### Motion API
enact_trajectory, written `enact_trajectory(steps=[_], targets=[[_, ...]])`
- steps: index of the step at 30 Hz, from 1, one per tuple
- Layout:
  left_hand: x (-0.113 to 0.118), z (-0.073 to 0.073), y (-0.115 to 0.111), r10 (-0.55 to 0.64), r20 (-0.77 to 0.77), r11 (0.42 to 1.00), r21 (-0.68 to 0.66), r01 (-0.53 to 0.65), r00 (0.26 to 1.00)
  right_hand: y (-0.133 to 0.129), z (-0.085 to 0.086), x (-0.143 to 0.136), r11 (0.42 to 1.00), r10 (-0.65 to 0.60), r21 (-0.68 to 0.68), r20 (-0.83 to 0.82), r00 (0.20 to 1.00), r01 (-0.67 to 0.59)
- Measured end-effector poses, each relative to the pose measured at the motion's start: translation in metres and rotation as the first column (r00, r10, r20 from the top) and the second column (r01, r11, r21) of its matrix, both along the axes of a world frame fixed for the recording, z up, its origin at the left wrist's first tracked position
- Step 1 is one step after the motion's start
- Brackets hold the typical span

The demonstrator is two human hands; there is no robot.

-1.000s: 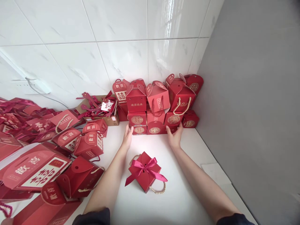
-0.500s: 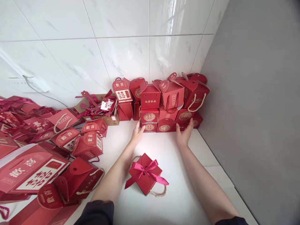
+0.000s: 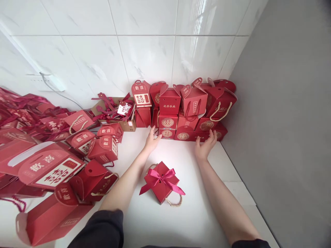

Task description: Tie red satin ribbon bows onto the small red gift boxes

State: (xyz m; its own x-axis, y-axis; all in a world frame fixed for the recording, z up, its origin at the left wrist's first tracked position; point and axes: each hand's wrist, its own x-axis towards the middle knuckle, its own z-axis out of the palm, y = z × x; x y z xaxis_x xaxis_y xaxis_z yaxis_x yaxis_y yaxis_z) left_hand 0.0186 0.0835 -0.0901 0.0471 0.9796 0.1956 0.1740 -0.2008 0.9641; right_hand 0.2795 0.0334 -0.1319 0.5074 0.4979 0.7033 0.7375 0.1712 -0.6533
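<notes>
Against the tiled wall stands a stack of red gift boxes (image 3: 170,105), several of them with rope handles. My left hand (image 3: 152,141) is at the stack's lower left corner, thumb and fingers apart, close to a box with a round gold emblem (image 3: 167,133). In front of the lower right boxes is my right hand (image 3: 205,148), its fingers spread and curved, holding nothing. Whether either hand touches the cardboard I cannot tell. Between my forearms a red box with a pink ribbon bow (image 3: 161,177) and a rope handle sits on the white surface.
On the left lies a heap of red boxes (image 3: 53,165) and ribbons. An open brown carton (image 3: 130,125) full of ribbons and tags stands beside the stack. A grey panel (image 3: 281,113) bounds the right side, and a cable (image 3: 62,96) runs along the wall.
The camera view has shifted a little, so the stack appears farther right and higher. My right hand's fingers have opened slightly off the lower boxes. The bowed box has stayed put.
</notes>
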Motion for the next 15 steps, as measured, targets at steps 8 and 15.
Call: enact_trajectory(steps=[8, 15], targets=[[-0.070, 0.097, -0.159, 0.123, -0.343, 0.976, 0.211, -0.051, 0.931, -0.016, 0.007, -0.027, 0.972, 0.234, 0.007, 0.090, 0.968, -0.235], [-0.168, 0.138, -0.232, 0.890, -0.203, 0.440, 0.613, -0.656, 0.408, -0.021, 0.007, -0.037, 0.937, 0.349, -0.014, 0.073, 0.934, -0.348]])
